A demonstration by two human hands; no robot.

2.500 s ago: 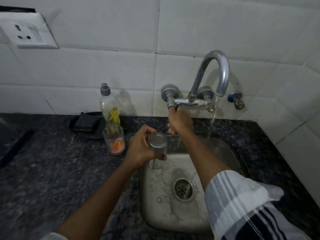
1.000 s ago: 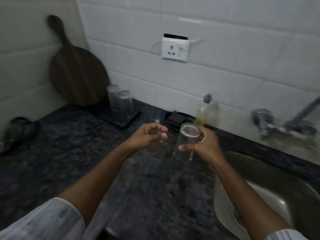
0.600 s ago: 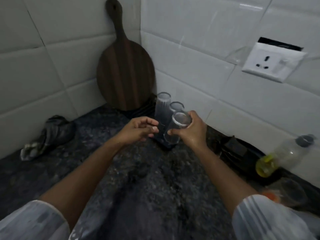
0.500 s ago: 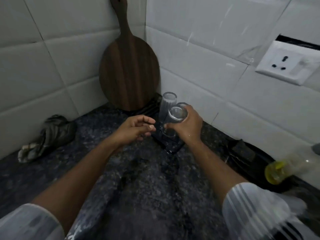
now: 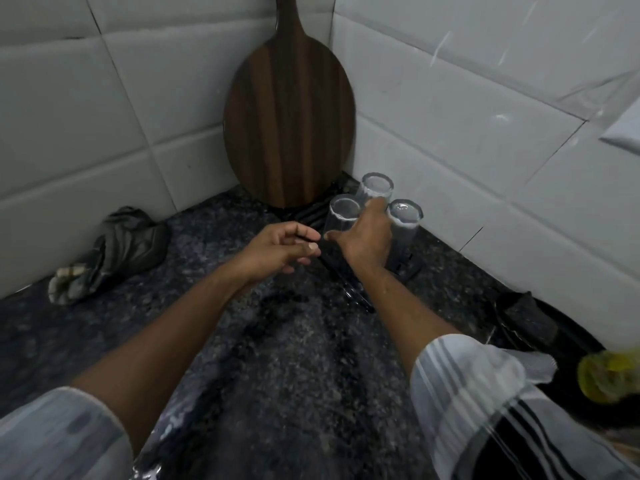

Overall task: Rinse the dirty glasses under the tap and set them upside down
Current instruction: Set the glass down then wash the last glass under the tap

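Observation:
Three clear glasses stand upside down on a dark ribbed tray in the counter's corner. One glass is at the back, another on the right. My right hand is wrapped around the front left glass, thumb on its near side, fingers reaching between the others. The base of that glass points up and its mouth is down on the tray. My left hand hovers just left of the tray with loosely curled fingers and holds nothing.
A round wooden board leans in the tiled corner behind the tray. A crumpled cloth lies at the left wall. A black dish with a sponge and a yellow soap bottle sit at the right.
The view swung left from the sink to the corner. My right hand carried the glass to the tray and brought it down, inverted, beside the two others. My left hand stayed empty.

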